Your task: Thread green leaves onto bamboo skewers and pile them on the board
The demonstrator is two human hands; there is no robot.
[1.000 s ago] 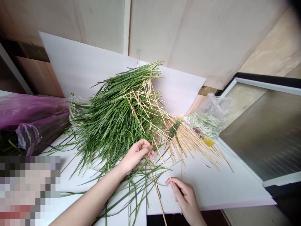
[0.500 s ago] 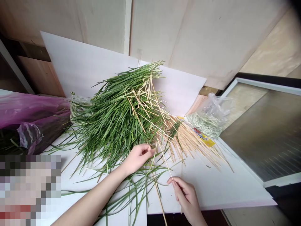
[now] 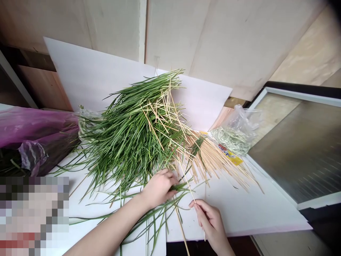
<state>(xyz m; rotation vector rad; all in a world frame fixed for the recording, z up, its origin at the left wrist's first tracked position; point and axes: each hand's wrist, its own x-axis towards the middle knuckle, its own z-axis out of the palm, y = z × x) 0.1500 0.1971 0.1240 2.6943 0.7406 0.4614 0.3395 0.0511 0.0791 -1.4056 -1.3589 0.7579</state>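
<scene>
My left hand (image 3: 161,188) is over loose green blades (image 3: 154,213) at the front of the pile, its fingers curled around some of them. Near the front edge, my right hand (image 3: 210,220) pinches the lower end of a thin wooden stick (image 3: 189,183), which slants up and left toward the pile. A large heap of long green leaves (image 3: 128,131) lies behind my left hand, with several pale sticks scattered across it. Many more wooden sticks (image 3: 218,160) are fanned out to the right of the heap.
A clear bag of pale green strands (image 3: 231,138) rests at the right, by a yellow packet (image 3: 234,158). Purple plastic (image 3: 34,124) covers greens at the left. White board (image 3: 93,74) leans behind on the wall. A framed panel (image 3: 293,149) stands right on the white table (image 3: 253,213).
My left hand has moved down a little and its fingers have come down around the loose green blades. My right hand has stayed in place with the stick.
</scene>
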